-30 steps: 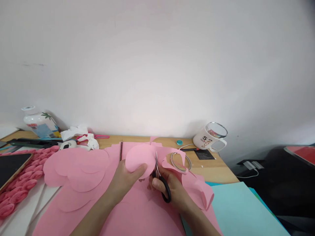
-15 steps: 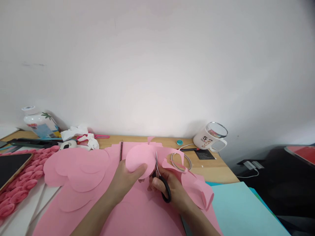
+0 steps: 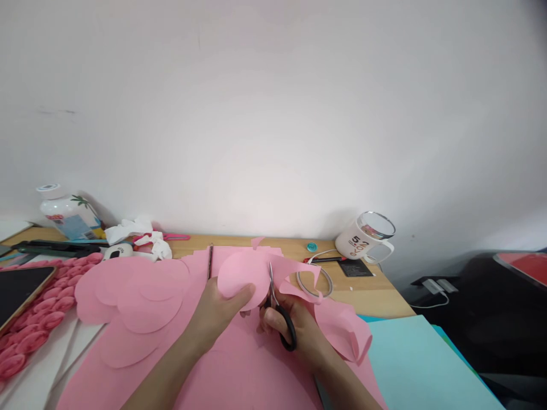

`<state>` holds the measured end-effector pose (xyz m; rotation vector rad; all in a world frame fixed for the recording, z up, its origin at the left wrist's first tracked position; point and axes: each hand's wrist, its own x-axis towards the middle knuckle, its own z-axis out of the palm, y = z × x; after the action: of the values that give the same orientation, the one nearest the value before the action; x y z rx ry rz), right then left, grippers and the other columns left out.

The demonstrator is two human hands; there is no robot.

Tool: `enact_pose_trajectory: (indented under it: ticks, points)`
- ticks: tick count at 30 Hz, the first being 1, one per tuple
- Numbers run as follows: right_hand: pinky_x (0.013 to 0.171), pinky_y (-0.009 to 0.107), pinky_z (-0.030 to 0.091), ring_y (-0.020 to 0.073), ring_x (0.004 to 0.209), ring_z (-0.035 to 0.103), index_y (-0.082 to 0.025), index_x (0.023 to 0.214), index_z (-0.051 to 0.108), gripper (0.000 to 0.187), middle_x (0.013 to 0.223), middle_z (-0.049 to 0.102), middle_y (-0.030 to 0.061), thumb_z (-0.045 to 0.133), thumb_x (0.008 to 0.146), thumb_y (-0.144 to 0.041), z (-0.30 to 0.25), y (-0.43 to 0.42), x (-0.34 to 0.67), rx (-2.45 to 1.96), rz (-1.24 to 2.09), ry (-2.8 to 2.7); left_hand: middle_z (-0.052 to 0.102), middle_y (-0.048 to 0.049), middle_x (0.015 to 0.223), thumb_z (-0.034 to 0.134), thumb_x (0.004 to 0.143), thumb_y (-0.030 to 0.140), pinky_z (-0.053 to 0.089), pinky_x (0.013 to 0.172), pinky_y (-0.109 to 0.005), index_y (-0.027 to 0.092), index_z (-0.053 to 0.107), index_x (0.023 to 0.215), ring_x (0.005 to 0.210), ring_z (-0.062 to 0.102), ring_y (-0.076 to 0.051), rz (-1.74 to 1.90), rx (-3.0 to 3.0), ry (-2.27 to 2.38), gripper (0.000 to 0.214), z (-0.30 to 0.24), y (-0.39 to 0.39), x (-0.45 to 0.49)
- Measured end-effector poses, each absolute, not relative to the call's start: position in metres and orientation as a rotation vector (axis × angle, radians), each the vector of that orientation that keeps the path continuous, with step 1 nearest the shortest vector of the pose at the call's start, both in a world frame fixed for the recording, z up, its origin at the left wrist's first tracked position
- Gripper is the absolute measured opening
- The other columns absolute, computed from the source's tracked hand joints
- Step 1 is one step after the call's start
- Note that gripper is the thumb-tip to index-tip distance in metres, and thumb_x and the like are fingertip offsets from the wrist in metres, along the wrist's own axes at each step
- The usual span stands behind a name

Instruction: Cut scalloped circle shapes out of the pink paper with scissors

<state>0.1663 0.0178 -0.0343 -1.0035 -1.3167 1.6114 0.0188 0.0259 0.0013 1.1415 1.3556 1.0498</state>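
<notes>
Between the thumb and fingers of my left hand (image 3: pixel 222 307) is a round piece of pink paper (image 3: pixel 243 273). My right hand (image 3: pixel 294 322) grips black-handled scissors (image 3: pixel 287 329), whose blades stand upright against the paper circle's right edge. A curled strip of offcut (image 3: pixel 294 272) hangs off to the right of the blades. Several cut pink circles (image 3: pixel 149 307) lie overlapping left of my left hand. Larger pink sheets (image 3: pixel 248 370) spread beneath both hands.
A white mug (image 3: pixel 363 239) stands at the back right, near a roll of tape (image 3: pixel 327 282). Pink scraps (image 3: pixel 342 327) and light blue sheets (image 3: pixel 419 353) lie to the right. At left are a white bottle (image 3: pixel 70 213), crumpled tissue (image 3: pixel 128 230) and a phone (image 3: pixel 21 290) on a pink knitted mat.
The offcut strip right of the blades has shifted and flattened slightly, and the small tip behind the circle has tilted lower. Both hands stay almost in place.
</notes>
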Motion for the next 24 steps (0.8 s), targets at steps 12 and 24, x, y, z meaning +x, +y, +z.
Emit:
enact_pose_trajectory:
  ticks: [12,24]
  points:
    - [0.054,0.025,0.037,0.0125,0.052,0.047,-0.016,0.069,0.054,0.008,0.052,0.049,-0.0036,0.057,0.069,-0.023,-0.0407,0.02,0.1677,-1.014,1.618,-1.329,0.053,0.0019,0.046,0.061,0.064,0.036,0.039,0.049,-0.025,0.016,0.056,0.052,0.047,0.048,-0.013,0.957,1.15,1.33,0.024,0.0014,0.0296,0.014]
    - [0.053,0.026,0.042,0.0098,0.047,0.042,-0.017,0.061,0.047,0.011,0.047,0.041,-0.006,0.052,0.07,-0.022,-0.0394,0.0198,0.1652,-0.926,1.647,-1.315,0.053,0.0012,0.047,0.058,0.067,0.036,0.038,0.054,-0.026,0.018,0.052,0.048,0.05,0.049,-0.014,0.934,1.173,1.314,0.027,-0.0062,0.032,0.0106]
